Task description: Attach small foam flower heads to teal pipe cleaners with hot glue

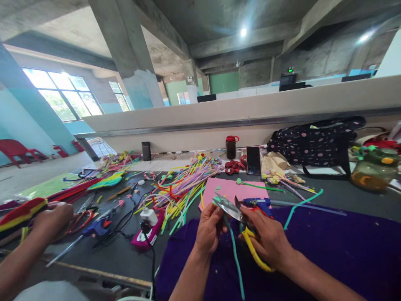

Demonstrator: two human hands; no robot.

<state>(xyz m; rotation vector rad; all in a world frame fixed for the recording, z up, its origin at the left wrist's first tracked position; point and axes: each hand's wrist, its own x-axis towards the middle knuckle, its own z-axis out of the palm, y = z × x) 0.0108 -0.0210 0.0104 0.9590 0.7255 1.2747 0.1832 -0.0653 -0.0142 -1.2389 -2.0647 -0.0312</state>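
Observation:
Between the thumb and fingers of my left hand is a teal-green pipe cleaner, whose long end hangs down over the dark purple cloth. A small light-green piece shows at these fingertips. My right hand is wrapped round the yellow handles of a pair of scissors. Their blades point left and reach to my left fingertips. Whether the blades touch the pipe cleaner, I cannot tell. Just beyond my hands lie a pink sheet and a blue glue gun. Another green pipe cleaner lies bent to the right.
At left, another person's hand holds a red, yellow and black piece. Near it lie a second glue gun and a magenta power strip. Pipe cleaners pile up behind. A phone, bottle and bag stand farther back.

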